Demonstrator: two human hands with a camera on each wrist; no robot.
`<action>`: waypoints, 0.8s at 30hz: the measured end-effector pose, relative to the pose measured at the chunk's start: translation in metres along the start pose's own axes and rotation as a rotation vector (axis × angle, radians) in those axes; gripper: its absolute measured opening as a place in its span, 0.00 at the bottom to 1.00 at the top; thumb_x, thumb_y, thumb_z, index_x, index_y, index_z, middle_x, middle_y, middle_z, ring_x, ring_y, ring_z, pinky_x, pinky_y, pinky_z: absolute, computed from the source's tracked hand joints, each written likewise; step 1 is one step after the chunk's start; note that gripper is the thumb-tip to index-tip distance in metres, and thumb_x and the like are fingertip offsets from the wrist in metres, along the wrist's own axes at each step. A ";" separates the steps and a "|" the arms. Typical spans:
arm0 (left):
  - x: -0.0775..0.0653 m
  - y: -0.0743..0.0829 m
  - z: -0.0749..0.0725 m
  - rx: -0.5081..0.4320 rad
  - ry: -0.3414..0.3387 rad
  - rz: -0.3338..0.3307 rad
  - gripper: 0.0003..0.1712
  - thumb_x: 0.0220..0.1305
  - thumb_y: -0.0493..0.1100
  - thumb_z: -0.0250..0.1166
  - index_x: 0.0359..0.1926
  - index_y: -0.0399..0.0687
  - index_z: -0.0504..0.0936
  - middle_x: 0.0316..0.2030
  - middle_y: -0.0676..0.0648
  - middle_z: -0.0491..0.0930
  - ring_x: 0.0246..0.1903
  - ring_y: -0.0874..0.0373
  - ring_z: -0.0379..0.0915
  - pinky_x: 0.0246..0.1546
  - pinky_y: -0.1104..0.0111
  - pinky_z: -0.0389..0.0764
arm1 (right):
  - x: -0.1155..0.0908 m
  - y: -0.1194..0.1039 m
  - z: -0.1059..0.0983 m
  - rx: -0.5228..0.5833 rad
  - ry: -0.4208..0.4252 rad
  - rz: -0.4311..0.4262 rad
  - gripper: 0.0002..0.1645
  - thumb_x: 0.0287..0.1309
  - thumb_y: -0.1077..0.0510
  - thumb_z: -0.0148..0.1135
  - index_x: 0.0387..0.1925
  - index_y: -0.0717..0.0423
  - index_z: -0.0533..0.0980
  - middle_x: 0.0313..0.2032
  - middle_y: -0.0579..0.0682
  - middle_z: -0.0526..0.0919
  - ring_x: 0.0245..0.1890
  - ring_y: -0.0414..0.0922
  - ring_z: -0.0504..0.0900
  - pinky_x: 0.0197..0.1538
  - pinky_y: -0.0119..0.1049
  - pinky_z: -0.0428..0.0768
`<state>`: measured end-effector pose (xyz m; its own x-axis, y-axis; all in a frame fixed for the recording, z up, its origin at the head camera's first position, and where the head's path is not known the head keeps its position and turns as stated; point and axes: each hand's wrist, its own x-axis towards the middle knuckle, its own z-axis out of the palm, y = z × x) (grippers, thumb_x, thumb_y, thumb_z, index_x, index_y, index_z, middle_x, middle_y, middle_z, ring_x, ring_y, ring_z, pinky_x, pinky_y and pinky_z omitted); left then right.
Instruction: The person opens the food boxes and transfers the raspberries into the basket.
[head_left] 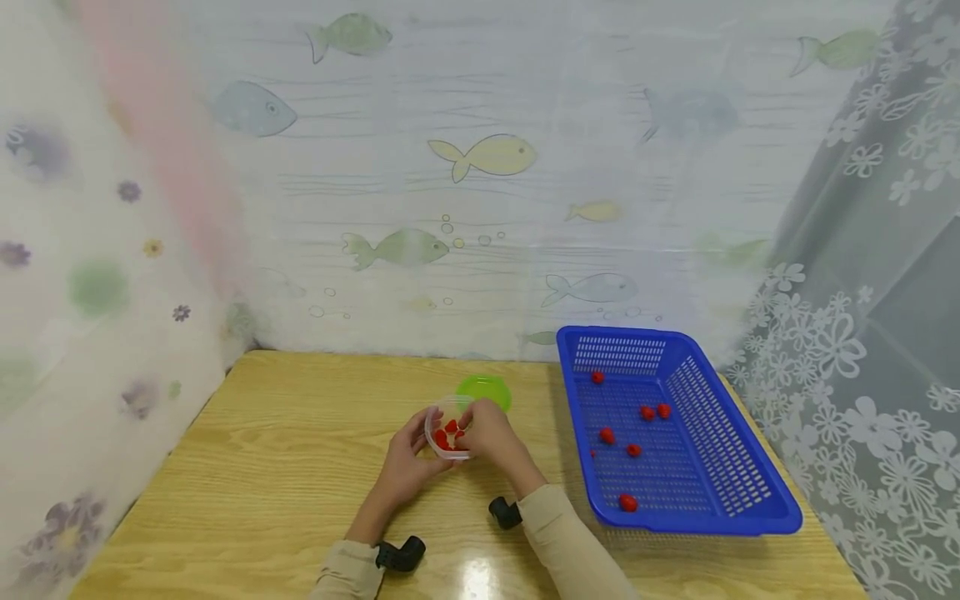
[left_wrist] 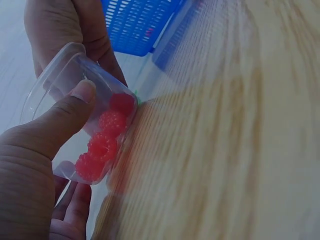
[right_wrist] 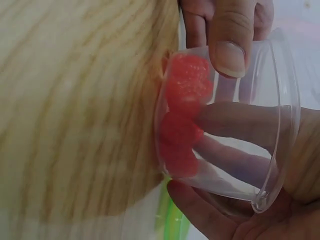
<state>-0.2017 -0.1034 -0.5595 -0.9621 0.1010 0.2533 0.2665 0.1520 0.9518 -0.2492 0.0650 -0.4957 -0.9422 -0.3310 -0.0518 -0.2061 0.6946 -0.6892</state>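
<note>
A clear plastic tub [head_left: 429, 427] stands on the table with several red raspberries [left_wrist: 102, 145] along its bottom. My left hand [head_left: 405, 467] grips the tub from the side, its thumb [left_wrist: 75, 102] pressed on the wall. My right hand [head_left: 491, 433] reaches in over the rim. Inside, two of its fingers [right_wrist: 235, 120] close on a raspberry [right_wrist: 182, 130] near the bottom, while other fingers of that hand lie outside the wall. The fingertips are partly hidden by the fruit. Behind the tub lies a bright green lid [head_left: 487, 387].
At the right a large blue plastic basket [head_left: 686, 479] holds several scattered raspberries [head_left: 627, 502]. The wooden table [head_left: 277, 467] meets a fish-patterned curtain [head_left: 480, 267] at the back. Black camera mounts [head_left: 405, 554] sit on both wrists.
</note>
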 end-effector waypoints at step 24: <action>-0.007 0.012 0.000 0.040 0.001 0.024 0.50 0.52 0.34 0.80 0.74 0.41 0.67 0.69 0.37 0.71 0.71 0.43 0.65 0.71 0.54 0.67 | -0.013 0.004 -0.004 0.108 -0.050 -0.095 0.08 0.60 0.62 0.71 0.37 0.65 0.84 0.37 0.54 0.81 0.26 0.41 0.71 0.24 0.28 0.72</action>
<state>-0.1920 -0.1025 -0.5498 -0.9556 0.1039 0.2759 0.2913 0.1892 0.9377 -0.2392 0.0747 -0.4945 -0.9048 -0.4254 -0.0170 -0.2616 0.5871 -0.7661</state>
